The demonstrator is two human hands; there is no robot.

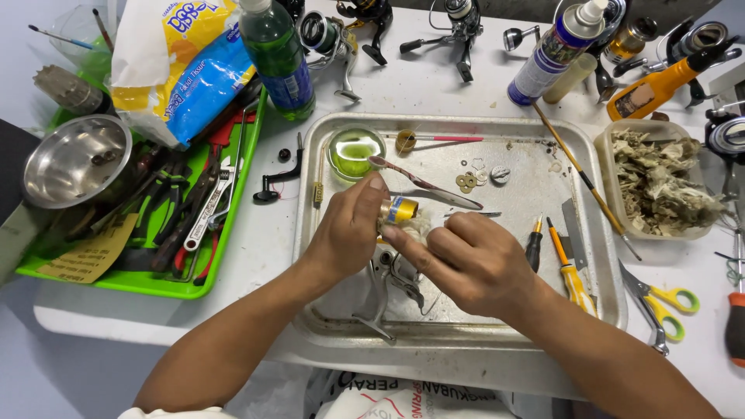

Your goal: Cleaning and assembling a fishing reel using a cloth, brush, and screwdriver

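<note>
I see my left hand (349, 229) pinching a small gold spool (401, 208) over the metal tray (597, 310), and my right hand (473, 260) pressing a tissue wad (415, 226) against it. The washers (466, 182) at one o'clock could scatter if my wrist sweeps them, and a slick spool might slip onto the reel body (388, 287) at six.

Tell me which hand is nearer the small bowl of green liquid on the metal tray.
Left. The left hand sits just below the bowl of green liquid, its fingertips close under the rim. The right hand lies farther off, lower and to the right.
</note>
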